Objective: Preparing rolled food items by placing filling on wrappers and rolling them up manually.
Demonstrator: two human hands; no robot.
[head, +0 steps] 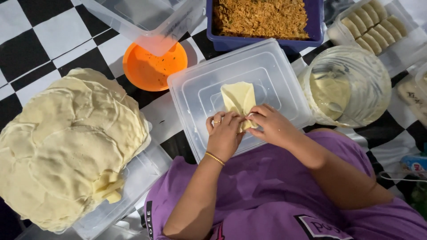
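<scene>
- The wrapper (239,98) lies folded on the upturned lid (200,95).
- Left hand (223,131) and right hand (269,126) pinch its near end.
- Looks thin, soft, tearable; best held by the folded edges.

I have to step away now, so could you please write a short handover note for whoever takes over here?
Left hand and right hand: both pinch the near end of the pale yellow folded wrapper sheet, which lies on the upturned clear plastic lid.
Done: sides folded in; finished rolls in the clear tub.
Left: rolling it up. Round wrapper stack at left, blue tray of shredded filling ahead, batter bowl at right.
</scene>
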